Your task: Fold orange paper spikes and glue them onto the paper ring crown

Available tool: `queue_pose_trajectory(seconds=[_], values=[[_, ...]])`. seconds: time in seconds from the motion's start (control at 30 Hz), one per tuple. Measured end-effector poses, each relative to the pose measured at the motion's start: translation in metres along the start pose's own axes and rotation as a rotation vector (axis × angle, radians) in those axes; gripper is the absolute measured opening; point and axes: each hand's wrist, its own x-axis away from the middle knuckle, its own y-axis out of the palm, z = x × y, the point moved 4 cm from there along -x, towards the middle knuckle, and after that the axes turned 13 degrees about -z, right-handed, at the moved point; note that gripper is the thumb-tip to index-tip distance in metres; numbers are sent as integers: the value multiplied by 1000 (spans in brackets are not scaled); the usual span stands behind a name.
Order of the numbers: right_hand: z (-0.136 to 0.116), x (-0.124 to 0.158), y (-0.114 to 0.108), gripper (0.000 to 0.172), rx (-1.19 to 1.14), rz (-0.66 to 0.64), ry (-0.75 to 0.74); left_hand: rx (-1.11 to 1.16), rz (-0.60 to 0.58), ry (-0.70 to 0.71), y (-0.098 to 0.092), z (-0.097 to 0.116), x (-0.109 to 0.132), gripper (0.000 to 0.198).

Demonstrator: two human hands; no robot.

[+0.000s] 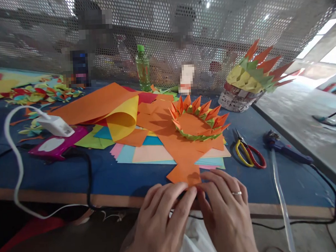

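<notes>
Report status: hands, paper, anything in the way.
Left hand and right hand: fingertips at near edge of orange paper, grip unclear. Folded-paper ring beyond, untouched. Scissors off right, not in the way.

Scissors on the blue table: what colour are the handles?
One yellow handle and one red handle, best seen in the head view.

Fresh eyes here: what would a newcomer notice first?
Probably the spiky orange paper ring, lying on orange sheets mid-table. Next, the taller spiked piece at right rear, near the mesh screen. Then the left hand and right hand, together at orange paper by the table's near edge.
</notes>
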Motion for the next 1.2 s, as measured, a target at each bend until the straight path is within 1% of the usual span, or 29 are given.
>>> queue_pose_trajectory(seconds=[0.1, 0.2, 0.37, 0.5, 0.6, 0.7, 0.77, 0.87, 1.0, 1.1, 1.2], values=[[-6, 2, 1, 15, -53, 18, -53, 40, -33, 3, 4, -7, 0, 30], [-5, 1, 2, 12, -110, 8, -101, 86, -60, -16, -1, -14, -2, 27], [7, 3, 2, 13, -201, -5, -57, 220, -102, -13, -9, -21, -6, 33], [9, 4, 3, 11, -235, -39, -73, 256, -146, -14, -11, -25, -9, 31], [7, 5, 4, 13, -243, -15, -80, 206, -153, -5, -15, -24, -11, 24], [7, 6, 5, 12, -255, -16, -94, 162, -126, -10, -17, -21, -8, 20], [7, 7, 6, 11, -261, -19, -108, 123, -124, -15, -14, -18, -2, 21], [9, 9, 7, 14, -260, -36, -142, 68, -153, -20, -6, -15, 7, 24], [12, 11, 6, 21, -224, -49, -142, 121, -147, -105, -3, -17, 10, 26], [15, 11, 4, 20, -213, -39, -154, 166, -147, -145, -4, -17, 4, 23], [18, 11, 1, 18, -197, -29, -210, 178, -142, -181, -5, -17, -2, 22]])
